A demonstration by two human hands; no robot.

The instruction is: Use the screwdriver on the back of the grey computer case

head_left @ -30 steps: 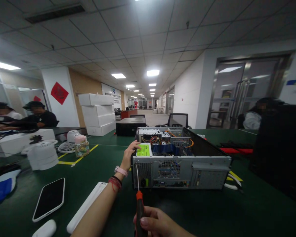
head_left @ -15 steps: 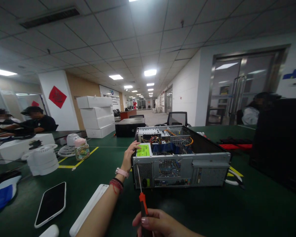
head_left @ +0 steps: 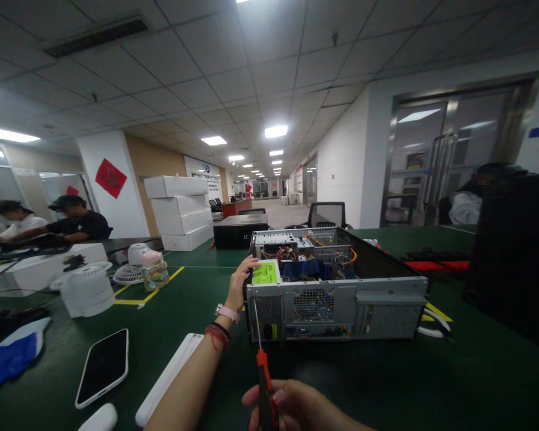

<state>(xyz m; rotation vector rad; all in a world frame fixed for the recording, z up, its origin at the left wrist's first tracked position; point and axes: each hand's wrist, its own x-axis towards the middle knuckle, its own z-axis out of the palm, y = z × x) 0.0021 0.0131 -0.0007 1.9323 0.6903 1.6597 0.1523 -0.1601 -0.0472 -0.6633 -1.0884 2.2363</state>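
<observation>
An open computer case (head_left: 390,307) lies on its side on the green table, with its rear panel toward me. My left hand (head_left: 241,280) grips its left edge, fingers bent over the top beside the power supply (head_left: 266,272) with a bright green label. In my right hand (head_left: 291,404), low in front of the case, is a screwdriver (head_left: 262,365) with a red and black handle. Its thin shaft points up at the mesh at the left of the rear panel. Whether the tip touches a screw there I cannot tell.
Left of my forearm lie a phone (head_left: 102,368) and a long white object (head_left: 168,377). Beyond them stand a white fan (head_left: 130,272), a glass jar (head_left: 155,272) and stacked white boxes (head_left: 177,209). A large black object (head_left: 516,257) rises at the right. Other people sit farther off.
The whole view has shifted slightly, so things appear a little farther right. My right fingers have shifted slightly around the screwdriver handle. My left hand keeps its place on the case.
</observation>
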